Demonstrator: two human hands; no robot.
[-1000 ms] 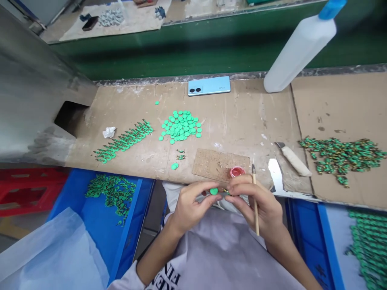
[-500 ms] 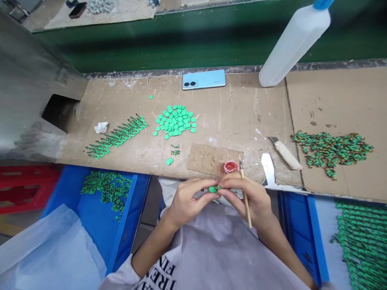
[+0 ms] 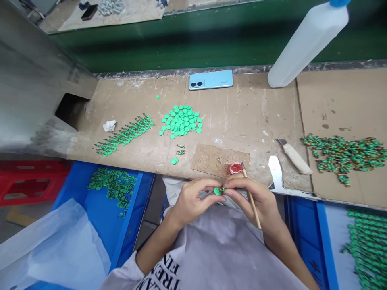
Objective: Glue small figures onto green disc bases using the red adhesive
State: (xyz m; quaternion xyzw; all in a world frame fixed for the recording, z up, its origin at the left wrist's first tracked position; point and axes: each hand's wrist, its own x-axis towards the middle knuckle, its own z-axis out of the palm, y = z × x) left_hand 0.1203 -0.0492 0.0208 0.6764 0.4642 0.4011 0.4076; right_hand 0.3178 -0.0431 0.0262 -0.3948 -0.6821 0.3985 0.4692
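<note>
Leftmost, a blue tray (image 3: pixel 121 235) holds loose green pieces (image 3: pixel 113 187), its walls presumably keeping them from scattering. On the bench, a slanting row of pieces (image 3: pixel 123 135) lies evenly ranked, probably for easy counting, left of a loose pile of green discs (image 3: pixel 181 121). Nearer the edge, the left hand (image 3: pixel 192 201) pinches one green disc (image 3: pixel 217 191) narrowly between thumb and finger, likely to keep it steady. That disc meets a small figure (image 3: pixel 223 189), apparently in the right hand's fingertips. Behind them sits a pot of red (image 3: pixel 235 168), within easy reach. The right hand (image 3: pixel 256 195) also grips a brush (image 3: pixel 253 205), tip up, seemingly tucked aside to free the fingertips. Farther right lie a knife (image 3: pixel 294 158) and a heap of green-and-gold pieces (image 3: pixel 344 155).
</note>
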